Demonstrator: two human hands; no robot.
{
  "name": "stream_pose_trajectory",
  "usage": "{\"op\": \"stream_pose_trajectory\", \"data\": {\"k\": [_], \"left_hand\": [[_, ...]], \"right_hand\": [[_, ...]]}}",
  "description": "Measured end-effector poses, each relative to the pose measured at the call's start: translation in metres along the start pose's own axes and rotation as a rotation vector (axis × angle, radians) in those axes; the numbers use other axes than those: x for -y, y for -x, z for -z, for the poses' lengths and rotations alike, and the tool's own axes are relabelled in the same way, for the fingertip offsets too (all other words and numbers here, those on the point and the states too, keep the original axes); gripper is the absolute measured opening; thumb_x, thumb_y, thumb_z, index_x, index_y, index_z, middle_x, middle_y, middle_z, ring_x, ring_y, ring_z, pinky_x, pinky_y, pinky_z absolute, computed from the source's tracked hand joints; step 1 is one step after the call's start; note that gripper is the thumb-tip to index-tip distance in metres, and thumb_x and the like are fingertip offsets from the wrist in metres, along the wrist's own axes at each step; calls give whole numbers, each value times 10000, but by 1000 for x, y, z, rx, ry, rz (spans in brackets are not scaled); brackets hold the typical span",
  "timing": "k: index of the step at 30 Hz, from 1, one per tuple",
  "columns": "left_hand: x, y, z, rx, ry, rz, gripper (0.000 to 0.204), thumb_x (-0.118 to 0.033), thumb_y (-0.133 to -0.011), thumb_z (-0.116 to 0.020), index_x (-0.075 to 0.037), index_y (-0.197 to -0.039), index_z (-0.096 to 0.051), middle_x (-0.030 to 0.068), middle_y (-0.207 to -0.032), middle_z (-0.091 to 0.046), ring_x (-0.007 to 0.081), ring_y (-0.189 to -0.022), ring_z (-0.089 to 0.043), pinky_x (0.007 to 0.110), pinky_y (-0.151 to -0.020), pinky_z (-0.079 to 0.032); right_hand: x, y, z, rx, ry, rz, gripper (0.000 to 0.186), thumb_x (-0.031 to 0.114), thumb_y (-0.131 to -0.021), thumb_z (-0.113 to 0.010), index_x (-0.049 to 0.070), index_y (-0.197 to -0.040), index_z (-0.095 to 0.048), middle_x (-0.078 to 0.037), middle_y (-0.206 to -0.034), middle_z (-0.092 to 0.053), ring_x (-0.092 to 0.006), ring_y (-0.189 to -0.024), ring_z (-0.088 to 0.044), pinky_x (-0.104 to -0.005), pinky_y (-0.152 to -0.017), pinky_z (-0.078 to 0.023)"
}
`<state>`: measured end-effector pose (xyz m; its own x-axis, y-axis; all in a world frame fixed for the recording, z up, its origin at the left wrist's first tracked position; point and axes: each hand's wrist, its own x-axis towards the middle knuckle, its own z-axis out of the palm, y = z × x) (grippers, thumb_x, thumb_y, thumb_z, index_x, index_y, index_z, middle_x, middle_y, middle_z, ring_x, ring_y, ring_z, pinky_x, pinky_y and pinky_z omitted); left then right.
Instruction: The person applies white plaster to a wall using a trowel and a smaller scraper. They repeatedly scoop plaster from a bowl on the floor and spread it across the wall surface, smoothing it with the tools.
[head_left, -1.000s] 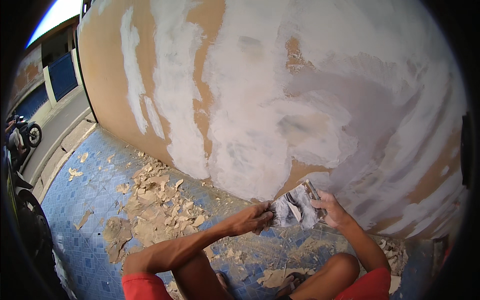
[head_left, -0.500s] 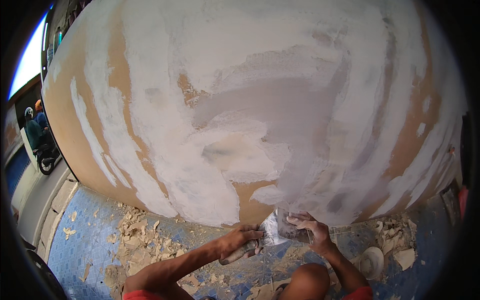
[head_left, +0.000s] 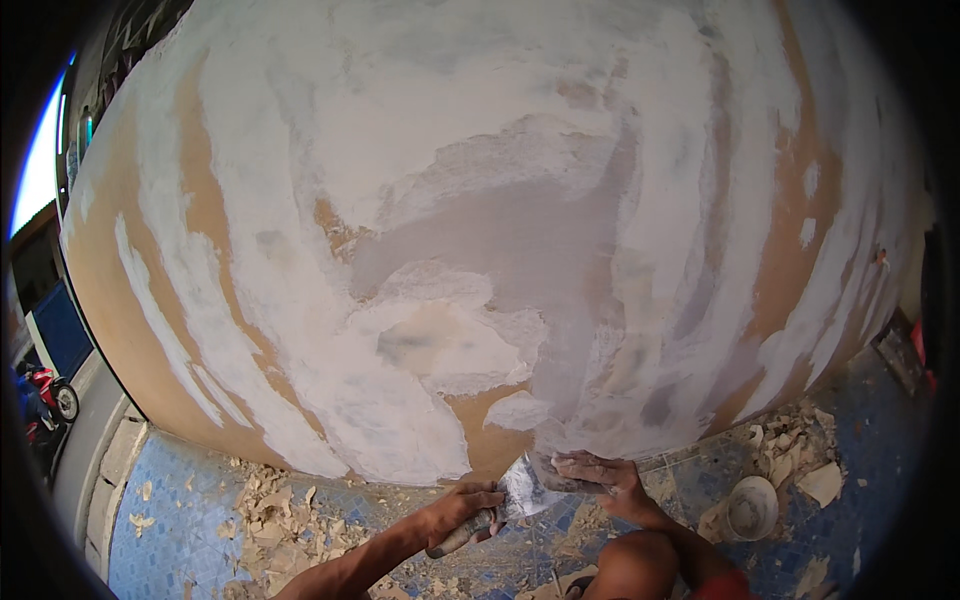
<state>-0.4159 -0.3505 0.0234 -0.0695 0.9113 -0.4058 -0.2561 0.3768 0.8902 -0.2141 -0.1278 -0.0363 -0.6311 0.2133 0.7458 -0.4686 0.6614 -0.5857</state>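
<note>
In front of me stands a wall [head_left: 420, 100] with uneven white filler over tan paint. A smooth greyish band of filler [head_left: 545, 240] curves across its middle and runs down toward the base. My left hand [head_left: 462, 512] is closed around the handle of a putty knife [head_left: 524, 490] with a wide, shiny, smeared blade. My right hand [head_left: 615, 484] grips a flat rectangular spreader [head_left: 576, 487], fingers pressed over its face. The two blades meet or overlap low by the wall; whether they touch, I cannot tell. Filler residue coats the right fingers.
Flaked paint and plaster scraps [head_left: 285, 520] litter the blue tiled floor [head_left: 170, 510]. A round whitish tub [head_left: 752, 508] stands right of my right hand, beside more scraps [head_left: 800, 455]. My knee [head_left: 637, 565] is below. At far left, a red motorbike [head_left: 50, 395] is on the street.
The view has shifted, so the wall sits further left and the floor lower. Both hands still hold their tools close together. A motorbike with riders left view; a red one appears.
</note>
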Motion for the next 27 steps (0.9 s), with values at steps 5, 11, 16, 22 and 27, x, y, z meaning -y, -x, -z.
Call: {"op": "stream_pose_trajectory", "data": {"k": [5,11,16,22,27], "left_hand": [[3,19,9,66,160,-204,225,-180,-1071,-500,8,-1175,-563,113,-782,-655,145,-568,-597,280,-502,-481],[8,11,16,6,200,-82,220,-166,-1067,-497,7,-1191,-549,121,-780,-650,156,-569,-592,287,-480,-469],[12,6,18,67,229,-110,218,-171,-1060,-507,7,-1183,-540,126,-803,-651,167,-575,-587,286,-482,-460],[11,2,17,15,191,-105,218,-180,-1035,-534,2,-1153,-561,125,-784,-654,178,-529,-568,297,-460,-455],[12,-8,19,12,167,2,206,-168,-1053,-525,10,-1151,-560,135,-790,-655,186,-578,-580,303,-490,-459]], "right_hand": [[-11,2,-9,158,241,-32,582,-188,-790,-629,78,-1305,-683,-134,-1329,-678,-303,-1227,-657,-387,-1033,-543],[-17,1,-20,-128,-66,-337,461,-139,-878,-617,52,-1292,-684,-153,-1237,-721,-337,-1142,-696,-400,-1007,-570],[-22,-6,-24,130,219,3,506,-137,-862,-634,59,-1327,-664,-106,-1363,-662,-312,-1258,-633,-423,-1075,-525],[-35,10,-23,-2,67,-207,665,-203,-781,-558,100,-1366,-640,-96,-1376,-653,-289,-1304,-600,-404,-1094,-515],[-45,20,-27,34,220,-28,636,-185,-796,-566,98,-1359,-647,-79,-1375,-657,-268,-1300,-604,-404,-1063,-533]]}}
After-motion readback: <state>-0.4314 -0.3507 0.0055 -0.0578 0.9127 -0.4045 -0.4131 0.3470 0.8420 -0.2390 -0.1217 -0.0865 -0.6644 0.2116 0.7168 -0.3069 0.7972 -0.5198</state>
